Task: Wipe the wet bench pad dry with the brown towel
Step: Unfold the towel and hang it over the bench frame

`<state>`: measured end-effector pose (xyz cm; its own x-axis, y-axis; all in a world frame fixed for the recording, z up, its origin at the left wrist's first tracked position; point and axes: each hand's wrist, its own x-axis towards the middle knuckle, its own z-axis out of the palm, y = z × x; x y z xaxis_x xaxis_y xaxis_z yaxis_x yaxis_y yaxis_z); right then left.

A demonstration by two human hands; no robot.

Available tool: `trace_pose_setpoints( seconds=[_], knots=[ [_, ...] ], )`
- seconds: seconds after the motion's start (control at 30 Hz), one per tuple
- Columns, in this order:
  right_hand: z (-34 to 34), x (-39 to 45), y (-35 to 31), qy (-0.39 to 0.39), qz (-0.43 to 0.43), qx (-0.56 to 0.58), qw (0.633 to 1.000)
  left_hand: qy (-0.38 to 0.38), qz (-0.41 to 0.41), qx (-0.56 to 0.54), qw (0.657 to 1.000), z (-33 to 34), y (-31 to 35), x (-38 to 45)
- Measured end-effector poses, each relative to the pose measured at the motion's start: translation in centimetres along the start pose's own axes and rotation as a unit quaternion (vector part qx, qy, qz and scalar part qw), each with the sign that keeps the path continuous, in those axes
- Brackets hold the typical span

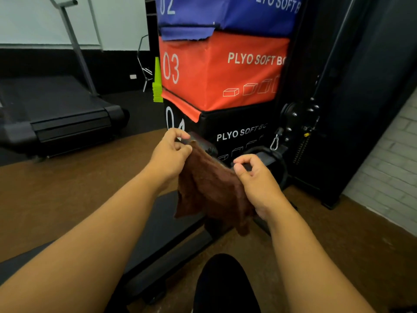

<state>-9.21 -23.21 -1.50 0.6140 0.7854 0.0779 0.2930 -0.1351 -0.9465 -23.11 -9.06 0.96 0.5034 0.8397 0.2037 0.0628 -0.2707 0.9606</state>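
Dark-clad knee (225, 283) at 6 o'clock, forearms converging above it. Brown towel (209, 188) hangs at centre, held in the air over the black bench pad (162, 224), not touching it. Left hand (169, 154) pinches its upper corner; right hand (255, 177), fingers curled, grips the edge at 3 o'clock. Stacked plyo boxes (221, 71) at 12 o'clock. Step: readying the towel; next calls for lowering it flat onto the pad

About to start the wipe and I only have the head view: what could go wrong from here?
1. The brown terry towel hangs bunched between the left hand and right hand; it may wipe with little surface unless spread.
2. The black padded bench pad lies largely hidden under the forearms, so wet spots could be missed.
3. The grip is only at the towel's top edge; it might slip when pressed.
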Motion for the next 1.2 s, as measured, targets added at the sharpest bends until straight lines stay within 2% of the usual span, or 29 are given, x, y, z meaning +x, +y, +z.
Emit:
trace_pose_setpoints(
  seconds=[0.1,0.17,0.2,0.27,0.33,0.43,0.5,0.57,0.63,0.7,0.77,0.83,0.93,1.0,1.1,1.2],
  knots=[
    [-0.1,0.3,-2.2,-0.072,0.055,0.239,0.967,-0.049,0.048,0.005,0.998,-0.1,-0.4,0.3],
    [0.2,0.7,-3.4,-0.107,0.039,0.269,0.956,-0.065,0.090,0.035,0.993,-0.3,-0.8,0.9],
    [0.5,1.1,-3.7,-0.099,0.017,0.232,0.968,-0.070,0.106,0.057,0.990,-0.5,-1.0,1.3],
    [1.2,2.0,-4.3,-0.027,-0.049,0.065,0.996,-0.087,0.113,0.053,0.988,-1.1,-1.3,2.3],
    [2.0,3.1,-5.1,0.068,-0.096,-0.092,0.989,-0.136,0.121,0.012,0.983,-1.8,-1.6,3.6],
    [3.3,5.0,-7.0,0.153,-0.123,-0.177,0.964,-0.216,0.179,0.018,0.960,-3.0,-2.3,6.6],
    [3.9,6.5,-8.5,0.159,-0.105,-0.121,0.974,-0.235,0.221,0.061,0.945,-3.3,-2.6,8.9],
    [4.3,8.1,-10.2,0.145,-0.072,0.038,0.986,-0.230,0.259,0.087,0.934,-2.9,-2.4,11.0],
    [4.6,9.7,-11.6,0.128,-0.024,0.181,0.975,-0.187,0.293,0.081,0.934,-2.1,-1.7,13.1],
    [4.6,11.3,-12.2,0.144,-0.011,0.196,0.970,-0.125,0.303,0.028,0.944,-1.3,-1.0,14.9],
    [4.2,12.4,-12.9,0.175,-0.009,0.139,0.975,-0.100,0.287,-0.029,0.952,-0.9,0.0,16.4],
    [3.2,12.9,-13.7,0.195,-0.007,0.047,0.980,-0.107,0.277,-0.032,0.954,-0.7,1.3,17.9],
    [0.7,13.3,-15.1,0.190,0.002,-0.159,0.969,-0.200,0.237,-0.050,0.949,-0.2,3.7,20.0],
    [-1.5,13.6,-15.6,0.129,0.024,-0.259,0.957,-0.273,0.180,-0.113,0.938,0.3,5.6,21.0],
    [-4.4,13.8,-15.8,0.023,0.042,-0.296,0.954,-0.354,0.118,-0.177,0.911,1.2,8.5,22.4],
    [-6.5,14.0,-16.3,0.031,0.039,-0.306,0.951,-0.380,0.076,-0.122,0.914,2.6,10.1,24.1]
  ],
)
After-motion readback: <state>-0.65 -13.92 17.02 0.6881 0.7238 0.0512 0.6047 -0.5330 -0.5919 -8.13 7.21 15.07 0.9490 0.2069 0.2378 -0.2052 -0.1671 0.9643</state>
